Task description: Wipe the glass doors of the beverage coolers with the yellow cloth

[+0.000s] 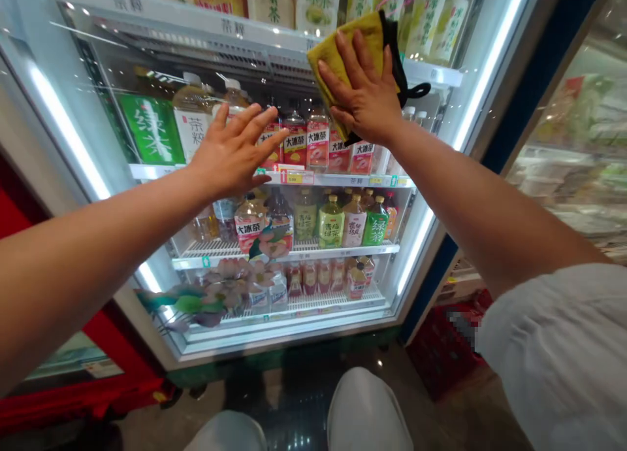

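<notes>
My right hand (365, 91) lies over a folded yellow cloth (328, 49) with a dark edge and a black loop, holding it flat against the glass door (196, 196) of a lit drinks cooler. Its fingers are spread across the cloth. Lower and to the left, my left hand (238, 140) is open with its fingers apart, at the same glass; whether it touches the pane I cannot tell. Nothing is in it. Behind the glass stand several bottled drinks (317, 140) on shelves, partly hidden by my hands and the cloth.
Flower decals (210, 300) mark the lower left of the glass. A red cabinet (132, 372) stands at the left, and dark red crates (441, 346) sit on the floor at the right. Another shelf of goods (563, 176) is blurred at far right. My knees (367, 412) show below.
</notes>
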The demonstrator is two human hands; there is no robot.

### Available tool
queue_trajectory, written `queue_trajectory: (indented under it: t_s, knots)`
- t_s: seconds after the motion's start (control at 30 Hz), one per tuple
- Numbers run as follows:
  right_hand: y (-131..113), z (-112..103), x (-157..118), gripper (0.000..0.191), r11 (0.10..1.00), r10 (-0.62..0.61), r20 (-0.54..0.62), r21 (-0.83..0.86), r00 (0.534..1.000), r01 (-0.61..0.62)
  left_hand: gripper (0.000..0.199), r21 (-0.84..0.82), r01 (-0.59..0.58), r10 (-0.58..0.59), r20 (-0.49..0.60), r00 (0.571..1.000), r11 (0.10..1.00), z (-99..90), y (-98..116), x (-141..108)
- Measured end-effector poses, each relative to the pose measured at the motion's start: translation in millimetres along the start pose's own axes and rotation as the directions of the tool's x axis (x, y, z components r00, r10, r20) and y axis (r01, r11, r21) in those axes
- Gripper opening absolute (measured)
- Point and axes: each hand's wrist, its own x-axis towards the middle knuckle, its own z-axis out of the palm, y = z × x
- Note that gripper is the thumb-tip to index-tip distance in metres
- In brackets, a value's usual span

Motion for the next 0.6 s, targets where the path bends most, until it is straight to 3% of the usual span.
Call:
queue_trajectory:
  t_s: [0.07, 0.1, 0.2, 0.3, 0.37, 0.43, 0.53, 0.6]
  knots:
    - [-4.3, -4.2, -11.1, 0.027, 0.99, -0.102, 0.052, 0.101, 0.993, 0.096, 0.094, -0.101, 0.041, -0.042, -0.013, 0.999, 0.994, 2.1, -4.0, -5.2]
    - [-1.7, -9.3, -16.9, 0.028, 0.982, -0.152, 0.097, 0.13, 0.984, 0.139, 0.096, -0.162, 0.06, -0.064, -0.018, 0.998, 0.985, 2.7, -6.2, -8.4]
    - [15.7, -29.5, -17.5, 0.055, 0.973, -0.228, 0.218, 0.091, 0.949, 0.213, 0.09, -0.365, 0.095, -0.111, -0.023, 0.994, 0.926, 0.3, -13.1, -18.6]
    - [17.8, -37.3, 11.0, 0.065, 0.99, -0.122, 0.167, -0.056, 0.978, 0.133, 0.092, -0.462, 0.118, -0.143, -0.02, 0.99, 0.879, -6.0, -20.3, -26.8]
    - [-0.3, -29.7, 31.2, 0.069, 0.99, -0.024, 0.081, -0.137, 0.996, 0.035, 0.096, -0.446, 0.12, -0.143, -0.016, 0.99, 0.887, -9.2, -25.4, -30.9]
    - [-25.9, -16.6, 39.1, 0.067, 0.988, -0.011, 0.011, -0.152, 1.0, 0.012, 0.1, -0.389, 0.123, -0.139, -0.014, 0.99, 0.913, -10.7, -30.0, -34.6]
    - [-48.2, -3.1, 26.4, 0.051, 0.981, -0.19, 0.022, -0.026, 0.982, 0.19, 0.103, -0.23, 0.132, -0.133, 0.014, 0.991, 0.964, -11.9, -34.8, -41.3]
    - [-42.1, -3.3, 15.3, 0.041, 0.966, -0.26, 0.052, 0.031, 0.964, 0.259, 0.1, -0.107, 0.14, -0.136, 0.049, 0.989, 0.984, -13.5, -37.5, -46.6]
